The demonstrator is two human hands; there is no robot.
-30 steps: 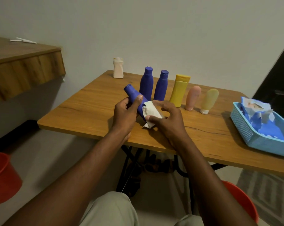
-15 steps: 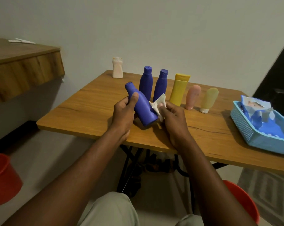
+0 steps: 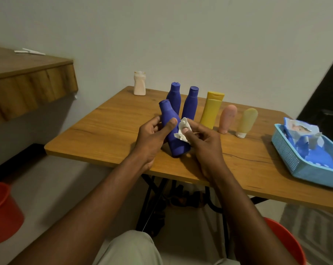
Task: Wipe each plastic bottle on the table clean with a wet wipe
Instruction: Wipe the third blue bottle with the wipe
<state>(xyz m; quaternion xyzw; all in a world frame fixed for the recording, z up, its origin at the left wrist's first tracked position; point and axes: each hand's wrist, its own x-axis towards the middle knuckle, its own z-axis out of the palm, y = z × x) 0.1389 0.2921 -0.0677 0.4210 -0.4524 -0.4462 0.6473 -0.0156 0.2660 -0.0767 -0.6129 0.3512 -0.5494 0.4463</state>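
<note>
Left hand (image 3: 152, 138) is gripping the held blue bottle (image 3: 176, 145), thumb lying across its front, fingers curling round behind and mostly hiding there. Right hand (image 3: 203, 146) is pinching a crumpled white wet wipe (image 3: 182, 131) and pressing it on the bottle's right side, just beside the left thumb.

The bottle is tilting, cap up and leaning left. Whether its base is touching the table (image 3: 108, 129) is hard to tell. It is showing plain deep blue.

Just beyond it two upright blue bottles (image 3: 190, 101) are standing, with a yellow bottle (image 3: 211, 109), a pink tube (image 3: 227, 118) and a pale yellow tube (image 3: 246, 121) to their right. Farther beyond, to the left, a white bottle (image 3: 139, 84) is standing. Well right of the held bottle a blue basket (image 3: 288, 157) is running out of frame.
</note>
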